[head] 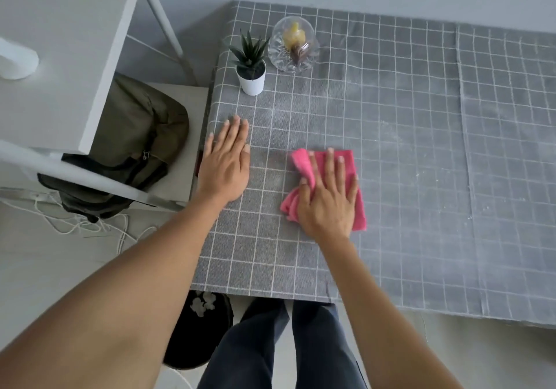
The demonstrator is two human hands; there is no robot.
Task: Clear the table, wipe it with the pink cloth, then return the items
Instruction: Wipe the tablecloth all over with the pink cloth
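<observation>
The pink cloth [346, 178] lies on the near left part of the tabletop [421, 148], folded and bunched along its left edge. It looks soft, light and limp, a thing that crumples under any push, so it is best handled by a flat palm pressing down over its middle rather than by a pinch at a corner, which would let the rest drag and fold over.

The right hand [328, 199] lies on top of it, fingers [331, 166] straight and spread, pressing the cloth against the checked grey cover; the thumb sits by the bunched fold at the left, though whether it tucks under that fold I cannot tell. The left hand [225, 166] rests flat on the cover just to the left of the cloth, fingers straight and close together, holding nothing, probably to keep the cover from sliding.

Farther back near the left edge stand a small potted plant [251, 66] and, just beside it on the right, a glass jar [293, 45]. A dark bag [135, 148] sits on a chair beside the table.
</observation>
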